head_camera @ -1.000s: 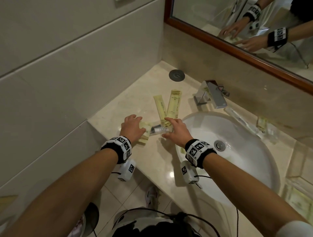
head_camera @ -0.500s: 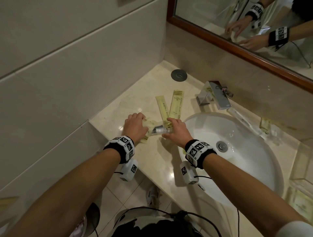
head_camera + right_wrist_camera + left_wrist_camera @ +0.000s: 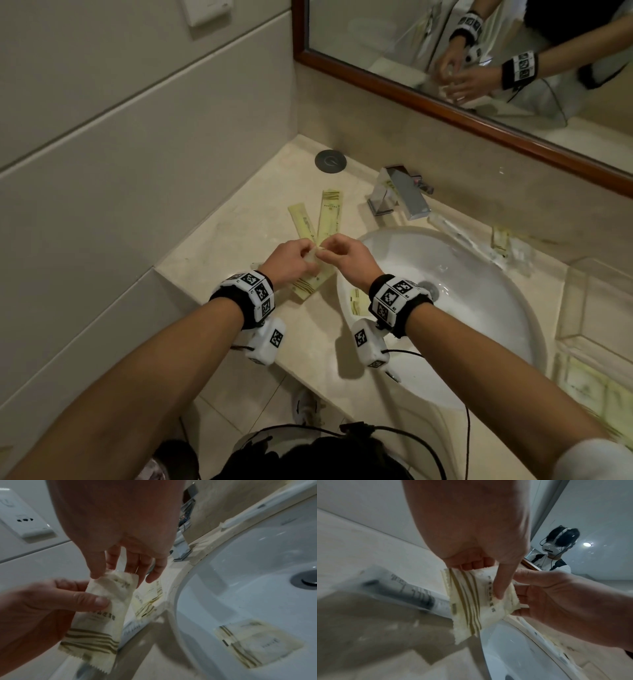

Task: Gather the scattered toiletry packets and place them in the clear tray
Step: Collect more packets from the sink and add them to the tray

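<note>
Pinching one striped cream sachet (image 3: 102, 609) between them, the left hand (image 3: 291, 260) and right hand (image 3: 346, 257) are lifting it above the counter. Several packets are lying beyond and beneath the hands, another in the basin (image 3: 479, 308) by the right wrist; the clear tray (image 3: 582, 308), far right, is awaiting most of them.

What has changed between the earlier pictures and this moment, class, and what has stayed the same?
Both hands have lifted off the counter and come together: the left hand and right hand now pinch one striped cream packet between them, raised above the surface. The clear-wrapped dark item they had been touching lies on the counter below. The two long yellow packets, the faucet and the packet in the sink stay put.
</note>
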Available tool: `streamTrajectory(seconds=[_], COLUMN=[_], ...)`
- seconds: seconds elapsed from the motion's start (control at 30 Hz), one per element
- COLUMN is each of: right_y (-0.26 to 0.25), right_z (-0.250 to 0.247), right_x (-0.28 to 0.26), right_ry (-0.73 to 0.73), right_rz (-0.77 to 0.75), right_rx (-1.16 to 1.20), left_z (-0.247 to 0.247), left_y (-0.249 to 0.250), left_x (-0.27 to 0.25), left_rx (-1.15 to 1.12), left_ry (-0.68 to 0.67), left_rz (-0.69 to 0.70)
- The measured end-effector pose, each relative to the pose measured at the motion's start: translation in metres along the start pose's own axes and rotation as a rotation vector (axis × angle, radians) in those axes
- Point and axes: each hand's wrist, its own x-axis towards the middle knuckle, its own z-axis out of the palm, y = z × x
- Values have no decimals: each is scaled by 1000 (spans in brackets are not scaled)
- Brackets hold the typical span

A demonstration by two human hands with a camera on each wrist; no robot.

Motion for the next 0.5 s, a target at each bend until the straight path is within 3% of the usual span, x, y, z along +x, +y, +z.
streamTrajectory(seconds=[0.2,0.5], right_y=[12,26], right_z=[-36,-82], right_x=[-12,-39], right_ry=[98,248], right_rz=[62,188], right_rx=[98,395], left_z=[19,56], left_y=[20,59], left_x=[11,27], left_rx=[69,-33], left_ry=[-109,-189], left_rz=[11,-6])
